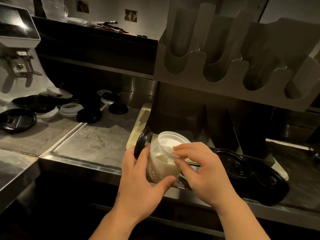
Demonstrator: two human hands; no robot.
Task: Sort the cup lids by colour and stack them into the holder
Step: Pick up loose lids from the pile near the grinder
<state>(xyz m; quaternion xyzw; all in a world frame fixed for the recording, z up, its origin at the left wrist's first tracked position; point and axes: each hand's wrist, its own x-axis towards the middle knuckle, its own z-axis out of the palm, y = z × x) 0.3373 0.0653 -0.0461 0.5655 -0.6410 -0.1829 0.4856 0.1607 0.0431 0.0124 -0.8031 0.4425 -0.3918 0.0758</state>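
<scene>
- Head view: my left hand [138, 179] is curled round a white lid stack [161, 167], thumb under at 6 o'clock, fingers up its 9 o'clock side. Firm wrap.
- A black lid [143, 142] stands on edge against those fingers at the stack's 10 o'clock. Looks pinned there, can't tell how securely.
- My right hand [202, 168] has fingertips bent onto the rim of the top lid [170, 141], a light pinch at its 4 o'clock. That lid sits tilted, not nested.
- Stack is at the front edge of the surface [97, 139], over a tray [138, 122]. The holder [225, 66] is up at 1 o'clock, slots look empty.
- Step, I reckon: seat the top lid. Press evenly round the rim, not one side, w/ left hand squeezing gently so thin plastic doesn't buckle.
- Get the black lid out before slotting, since it's the wrong colour. Prob. belongs w/ the black lids [242, 168] at 3 o'clock.
- More loose lids [90, 108], mixed blk/wht, lie at 10 o'clock, so plenty left.
</scene>
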